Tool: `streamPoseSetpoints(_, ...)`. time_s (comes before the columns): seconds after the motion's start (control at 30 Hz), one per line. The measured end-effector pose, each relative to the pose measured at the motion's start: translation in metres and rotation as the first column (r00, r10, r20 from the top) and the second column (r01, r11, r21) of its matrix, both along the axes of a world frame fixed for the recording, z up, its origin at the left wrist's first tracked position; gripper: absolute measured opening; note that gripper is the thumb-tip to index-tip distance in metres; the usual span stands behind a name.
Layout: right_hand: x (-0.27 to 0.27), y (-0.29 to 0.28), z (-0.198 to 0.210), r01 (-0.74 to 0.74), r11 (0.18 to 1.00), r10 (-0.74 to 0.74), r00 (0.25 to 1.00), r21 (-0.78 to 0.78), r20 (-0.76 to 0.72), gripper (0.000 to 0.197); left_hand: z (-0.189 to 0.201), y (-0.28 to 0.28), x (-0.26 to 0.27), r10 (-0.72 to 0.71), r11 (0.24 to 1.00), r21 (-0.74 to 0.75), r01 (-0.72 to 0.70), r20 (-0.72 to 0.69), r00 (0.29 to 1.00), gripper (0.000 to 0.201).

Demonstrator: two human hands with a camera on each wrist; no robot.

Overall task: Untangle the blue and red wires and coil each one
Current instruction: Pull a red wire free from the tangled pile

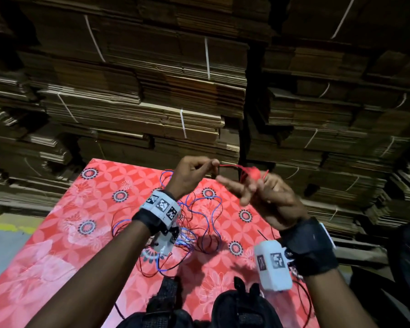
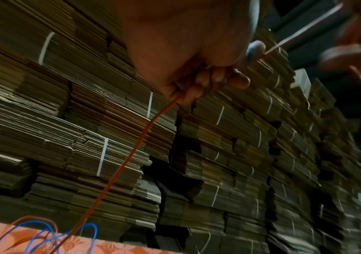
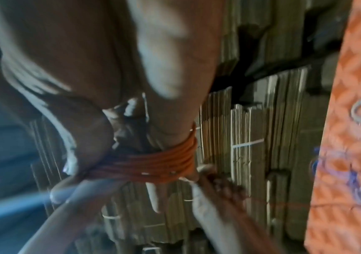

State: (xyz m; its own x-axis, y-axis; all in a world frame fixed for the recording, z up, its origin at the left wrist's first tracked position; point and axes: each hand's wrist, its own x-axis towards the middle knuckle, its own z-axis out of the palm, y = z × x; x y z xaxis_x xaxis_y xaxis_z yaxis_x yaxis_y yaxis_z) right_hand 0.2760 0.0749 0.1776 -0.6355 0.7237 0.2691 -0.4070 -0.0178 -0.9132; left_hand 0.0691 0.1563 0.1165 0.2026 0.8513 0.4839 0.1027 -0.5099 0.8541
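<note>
My left hand (image 1: 212, 165) is raised above the table and pinches the red wire (image 1: 230, 165) between thumb and forefinger. In the left wrist view the red wire (image 2: 131, 154) runs from that fist down to the table. My right hand (image 1: 249, 185) is close by on the right, and several turns of red wire (image 3: 153, 165) are wound round its fingers as a coil (image 1: 253, 173). Two of its fingers (image 1: 232, 183) stick out to the left. The blue wire (image 1: 214, 216) lies in loose loops on the red floral cloth, still crossed by strands of red wire (image 1: 192, 216).
The table (image 1: 69, 233) has a red floral cloth, and its far edge meets tall stacks of strapped flat cardboard (image 1: 152, 102). A black bag (image 1: 242, 308) lies at the near edge. Grey floor with a yellow line (image 1: 5, 226) shows at the left.
</note>
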Motion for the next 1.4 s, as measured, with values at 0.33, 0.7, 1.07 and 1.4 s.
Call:
streamPoseSetpoints(0.33, -0.016, 0.005, 0.044, 0.174, 0.980, -0.201, 0.834, -0.100, -0.514, 0.017, -0.062, -0.032, 0.029, -0.150, 0.958, -0.259, 0.124, -0.081, 0.985, 0.057)
streamPoseSetpoints(0.7, -0.002, 0.032, 0.046, 0.795, 0.495, -0.791, 0.579, 0.351, -0.197, 0.029, -0.059, -0.049, -0.013, 0.121, 0.992, 0.095, -0.081, -0.580, 0.805, 0.055)
streamPoseSetpoints(1.07, 0.006, 0.049, -0.008, 0.330, 0.541, -0.827, 0.375, 0.774, 0.418, 0.024, 0.009, -0.041, -0.022, 0.290, 0.914, 0.398, -0.080, -0.503, 0.814, 0.048)
streamPoseSetpoints(1.4, -0.013, 0.042, -0.027, 0.305, 0.717, -0.652, 0.611, 0.627, 0.449, 0.024, 0.058, -0.024, -0.027, 0.391, 0.846, 0.514, -0.141, -0.417, 0.821, 0.030)
